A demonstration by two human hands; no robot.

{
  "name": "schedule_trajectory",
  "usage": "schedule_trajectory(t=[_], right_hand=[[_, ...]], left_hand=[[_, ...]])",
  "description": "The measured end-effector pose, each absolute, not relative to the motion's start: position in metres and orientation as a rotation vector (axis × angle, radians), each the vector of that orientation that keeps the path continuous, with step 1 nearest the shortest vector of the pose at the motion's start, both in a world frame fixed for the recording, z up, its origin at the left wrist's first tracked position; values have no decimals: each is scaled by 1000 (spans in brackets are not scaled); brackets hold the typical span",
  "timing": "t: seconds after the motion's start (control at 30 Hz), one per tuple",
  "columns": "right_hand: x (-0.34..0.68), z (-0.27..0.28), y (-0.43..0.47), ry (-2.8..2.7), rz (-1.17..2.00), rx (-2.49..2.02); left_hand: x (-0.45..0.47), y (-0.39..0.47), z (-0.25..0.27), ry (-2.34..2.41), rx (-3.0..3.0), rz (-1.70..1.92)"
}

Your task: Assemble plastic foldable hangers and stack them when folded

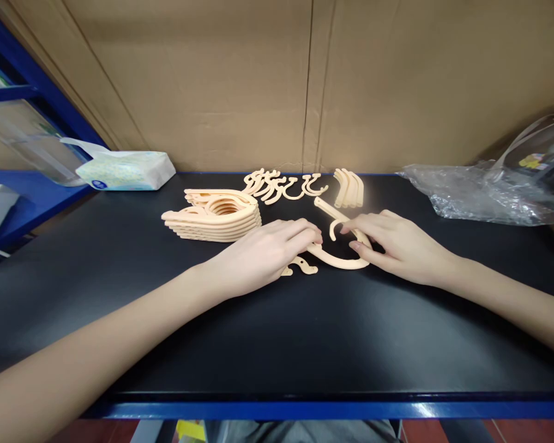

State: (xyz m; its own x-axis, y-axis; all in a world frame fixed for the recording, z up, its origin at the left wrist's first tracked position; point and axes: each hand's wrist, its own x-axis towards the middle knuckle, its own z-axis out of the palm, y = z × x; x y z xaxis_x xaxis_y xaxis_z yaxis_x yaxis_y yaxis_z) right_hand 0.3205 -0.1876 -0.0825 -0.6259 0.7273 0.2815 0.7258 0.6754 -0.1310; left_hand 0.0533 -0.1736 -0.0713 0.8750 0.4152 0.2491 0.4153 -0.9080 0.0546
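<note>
Between my hands lies a cream plastic folding hanger (344,262), with its curved hook and arm spread on the black table. My right hand (394,249) grips its right side, thumb and fingers bent around the arm near the hook. On the left end of the same hanger, my left hand (272,255) has its fingers curled together; the fingertips are partly hidden. Below that hand, small cream hanger pieces (305,266) lie on the table, partly covered by it. A neat stack of folded hangers (212,224) stands just left of my left hand.
Loose hanger hooks (270,184) are heaped at the back, with a row of curved hanger arms (348,187) to their right. A tissue pack (127,169) sits back left, and a clear plastic bag (466,194) at back right. A cardboard wall (203,86) borders the table (305,344).
</note>
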Motion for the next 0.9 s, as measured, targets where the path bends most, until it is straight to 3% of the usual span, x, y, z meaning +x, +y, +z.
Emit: schedule_trajectory(t=[0.5, 0.9], right_hand=[[315, -81, -193, -2666, 100, -1057], [307, -79, -202, -2636, 159, -987]], left_hand=[[55, -188, -57, -866, -2894, -292], [61, -200, -51, -1060, -3387, -316]])
